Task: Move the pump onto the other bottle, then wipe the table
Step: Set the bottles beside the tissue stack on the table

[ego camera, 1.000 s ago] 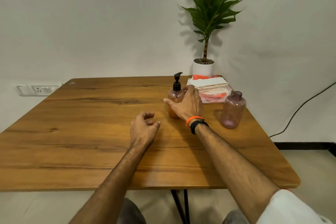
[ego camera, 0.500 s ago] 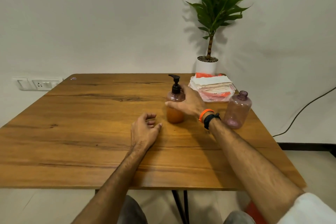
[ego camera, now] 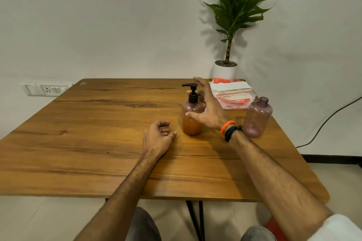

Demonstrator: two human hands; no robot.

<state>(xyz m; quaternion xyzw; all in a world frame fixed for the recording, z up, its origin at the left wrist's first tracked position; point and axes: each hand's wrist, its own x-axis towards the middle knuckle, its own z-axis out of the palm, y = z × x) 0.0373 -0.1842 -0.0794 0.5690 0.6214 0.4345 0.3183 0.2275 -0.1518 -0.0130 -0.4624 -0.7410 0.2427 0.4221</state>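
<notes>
The pump bottle (ego camera: 192, 112) is standing on the table (ego camera: 98, 133), left of the open bottle (ego camera: 257, 117); cloths (ego camera: 232, 93) are lying behind them.

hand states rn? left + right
Left hand: open, loosely curled, resting on the table, holding nothing.
Right hand: open, fingers spread beside the pump bottle, not gripping.

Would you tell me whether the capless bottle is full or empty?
Empty: the capless bottle shows clear pink walls and no liquid.

No text can be read; the red marks on the plastic packet (ego camera: 238, 102) are too blurred
</notes>
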